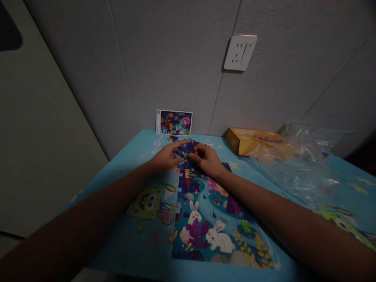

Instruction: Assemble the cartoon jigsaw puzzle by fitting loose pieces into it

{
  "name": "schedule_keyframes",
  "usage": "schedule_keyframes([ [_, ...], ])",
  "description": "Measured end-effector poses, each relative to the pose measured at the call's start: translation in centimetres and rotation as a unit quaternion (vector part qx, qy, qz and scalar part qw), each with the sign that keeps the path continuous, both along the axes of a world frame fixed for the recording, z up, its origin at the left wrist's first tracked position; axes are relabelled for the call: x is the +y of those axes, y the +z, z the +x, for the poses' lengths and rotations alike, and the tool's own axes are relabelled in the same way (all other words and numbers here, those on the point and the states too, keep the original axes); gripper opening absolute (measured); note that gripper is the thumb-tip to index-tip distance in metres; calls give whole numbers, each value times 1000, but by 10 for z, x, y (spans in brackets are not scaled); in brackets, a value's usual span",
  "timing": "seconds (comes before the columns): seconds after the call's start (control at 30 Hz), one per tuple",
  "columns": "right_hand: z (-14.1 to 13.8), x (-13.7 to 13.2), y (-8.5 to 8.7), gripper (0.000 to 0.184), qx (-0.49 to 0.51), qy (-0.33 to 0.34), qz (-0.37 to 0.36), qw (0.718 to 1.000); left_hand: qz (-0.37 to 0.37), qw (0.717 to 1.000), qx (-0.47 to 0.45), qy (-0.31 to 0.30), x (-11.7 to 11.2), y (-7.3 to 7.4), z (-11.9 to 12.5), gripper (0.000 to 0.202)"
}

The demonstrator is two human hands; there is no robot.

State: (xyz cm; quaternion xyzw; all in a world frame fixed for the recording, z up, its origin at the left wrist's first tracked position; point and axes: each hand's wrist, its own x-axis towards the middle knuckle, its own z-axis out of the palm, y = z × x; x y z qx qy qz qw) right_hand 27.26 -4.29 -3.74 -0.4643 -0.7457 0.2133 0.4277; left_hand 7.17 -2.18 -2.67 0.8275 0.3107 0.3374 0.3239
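A partly joined jigsaw puzzle (210, 219) with white rabbits, a stream and plants lies on the blue table. Beyond its far end, both hands meet on dark blue puzzle pieces (188, 149). My left hand (167, 156) grips their left side, thumb below and fingers along the top. From the right, my right hand (208, 158) pinches the same pieces between thumb and fingers. Whether these are one joined group or separate pieces is hard to make out. More pieces lie just behind the hands, partly hidden.
A picture card (174, 123) of the puzzle leans against the grey wall. At the back right stands a yellow box (249, 141), with a crumpled clear plastic bag (302, 164) against it. The tablecloth (117, 168) carries cartoon prints. A wall socket (240, 53) is above.
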Motion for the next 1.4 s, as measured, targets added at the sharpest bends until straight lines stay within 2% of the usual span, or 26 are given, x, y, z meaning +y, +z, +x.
schedule_keyframes([
  [0.1, 1, 1, -1, 20, 2, -11, 1, 1000, -49, 998, -27, 29, 4, -6, 2, 60],
  [0.23, 3, 2, -1, 25, 30, -27, -11, 999, -89, 994, -14, 58, 4, -5, 2, 50],
  [0.3, 5, 2, 0, 25, 51, -70, 0, 996, -103, 992, -6, 67, 4, -3, 2, 48],
  [0.37, 9, 2, 2, 23, 60, -146, 11, 987, -107, 992, -10, 66, 4, -2, 2, 47],
  [0.43, 14, 3, 5, 22, 19, -221, -2, 975, -103, 992, -26, 65, 6, -2, 1, 46],
  [0.5, 18, 5, 7, 23, -62, -268, -43, 960, -108, 991, -39, 64, 9, -4, 1, 46],
  [0.63, 20, 8, 9, 31, -201, -295, -98, 929, -132, 988, -45, 58, 11, -7, -1, 49],
  [0.8, 21, 9, 8, 33, -254, -318, -84, 910, -159, 984, -73, 37, 10, -6, 0, 44],
  [0.9, 20, 7, 7, 36, -201, -288, -26, 936, -179, 977, -109, 36, 9, -6, 3, 42],
  [1.0, 17, 3, 6, 37, -116, -145, 63, 981, -186, 973, -134, 33, 9, -6, 5, 41],
  [1.07, 14, 0, 5, 33, -117, -42, 99, 987, -186, 973, -137, 24, 9, -6, 5, 41],
  [1.13, 13, 0, 5, 30, -128, -20, 110, 985, -195, 971, -137, 13, 7, -4, 4, 43],
  [1.17, 13, 1, 5, 29, -123, -47, 107, 986, -203, 970, -135, 4, 6, -3, 3, 45],
  [1.23, 16, 4, 3, 28, -106, -141, 81, 981, -215, 968, -127, -14, 5, -1, 2, 48],
  [1.3, 21, 9, 1, 27, -122, -229, 36, 965, -216, 969, -118, -18, 4, 1, 1, 48],
  [1.4, 26, 15, -1, 27, -182, -297, -19, 937, -217, 969, -117, -4, 6, 0, 0, 47],
])
